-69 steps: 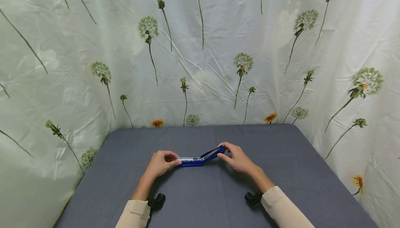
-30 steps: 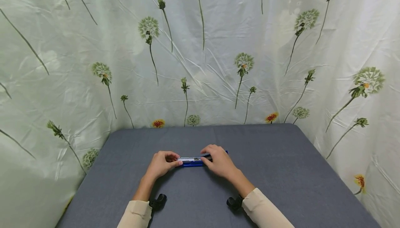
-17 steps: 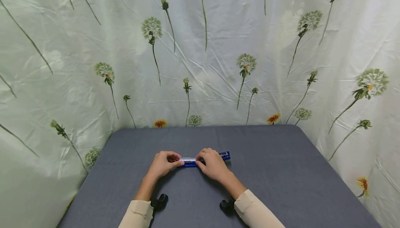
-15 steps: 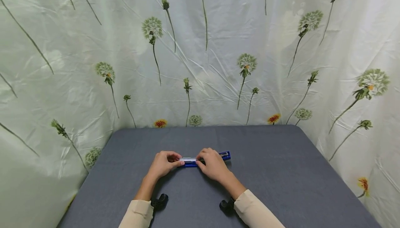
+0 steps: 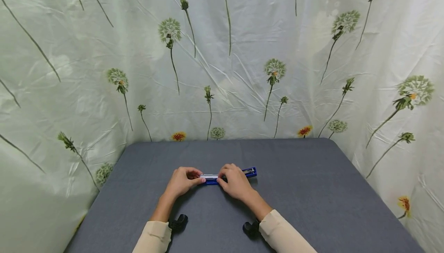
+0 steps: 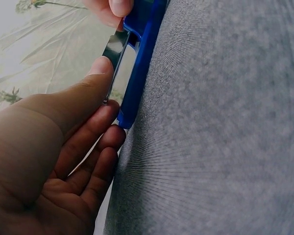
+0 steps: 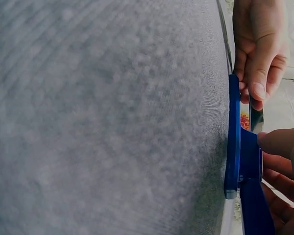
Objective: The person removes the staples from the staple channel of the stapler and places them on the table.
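A blue stapler (image 5: 211, 182) lies on the table with its top cover (image 5: 250, 172) swung back to the right, its inside showing. My left hand (image 5: 180, 182) pinches the left end of the metal staple magazine (image 6: 114, 48), thumb on top and fingertips at its tip. Below it, the base (image 6: 135, 93) runs along the cloth, a gap showing between the two. My right hand (image 5: 237, 182) pinches the stapler around the magazine just left of the hinge, thumb on the near side. In the right wrist view, the cover (image 7: 256, 210) slants away past the hinge, and the right fingers are partly cut off.
A grey cloth covers the table (image 5: 291, 191). Behind and beside it hangs a pale curtain (image 5: 236, 91) printed with dandelions. A black wrist mount (image 5: 179, 223) sits at the left cuff and another black mount (image 5: 251, 228) at the right one.
My right hand has let go of the cover's far end and moved left to the magazine. The cover now lies further back and lower. The left hand keeps its hold.
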Demonstrator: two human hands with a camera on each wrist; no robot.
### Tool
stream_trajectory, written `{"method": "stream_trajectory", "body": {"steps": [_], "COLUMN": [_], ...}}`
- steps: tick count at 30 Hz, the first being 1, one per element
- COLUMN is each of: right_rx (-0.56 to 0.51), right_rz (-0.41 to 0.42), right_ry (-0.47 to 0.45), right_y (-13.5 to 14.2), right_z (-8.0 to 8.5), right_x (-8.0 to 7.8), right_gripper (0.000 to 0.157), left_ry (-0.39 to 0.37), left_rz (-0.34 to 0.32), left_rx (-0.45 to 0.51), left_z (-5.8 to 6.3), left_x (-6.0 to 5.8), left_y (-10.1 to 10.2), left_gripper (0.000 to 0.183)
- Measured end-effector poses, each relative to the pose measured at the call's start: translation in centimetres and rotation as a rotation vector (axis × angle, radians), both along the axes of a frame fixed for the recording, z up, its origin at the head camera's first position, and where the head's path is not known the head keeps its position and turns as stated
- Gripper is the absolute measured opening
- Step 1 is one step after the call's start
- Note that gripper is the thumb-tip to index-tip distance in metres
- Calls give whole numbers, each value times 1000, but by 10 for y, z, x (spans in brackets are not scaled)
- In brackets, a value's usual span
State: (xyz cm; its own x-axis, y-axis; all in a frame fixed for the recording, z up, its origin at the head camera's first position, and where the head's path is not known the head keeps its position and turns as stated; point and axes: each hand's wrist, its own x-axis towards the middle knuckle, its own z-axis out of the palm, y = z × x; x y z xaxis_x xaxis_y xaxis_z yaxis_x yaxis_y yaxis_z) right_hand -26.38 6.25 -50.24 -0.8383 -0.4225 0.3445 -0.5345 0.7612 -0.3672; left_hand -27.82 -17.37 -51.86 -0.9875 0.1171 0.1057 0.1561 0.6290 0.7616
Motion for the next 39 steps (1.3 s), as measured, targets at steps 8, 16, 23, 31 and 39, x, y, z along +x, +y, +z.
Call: {"method": "stream_trajectory", "body": {"steps": [8,16,23,31,39], "right_rx": [-76,-83,-26,19,-58], "right_rz": [-45,-62,-28,21,27], "right_ry": [-39,-35,-45,-118,-167], "right_y": [-2,-6,-7,-6,0], "right_z": [1,2,5,14,15], "right_x": [2,0,-5,-8,-7], "right_gripper": [13,11,16,11,12], "left_ry": [3,1,13,10,0], "left_rz": [-6,-18,-22,-20,-8], "left_rx": [-3,-5,6,6,8], "left_z": [0,-1,0,-1,0], "left_x": [1,3,2,1,1], "left_y": [0,0,-1,-1,0], "left_gripper": [16,16,16,16,15]}}
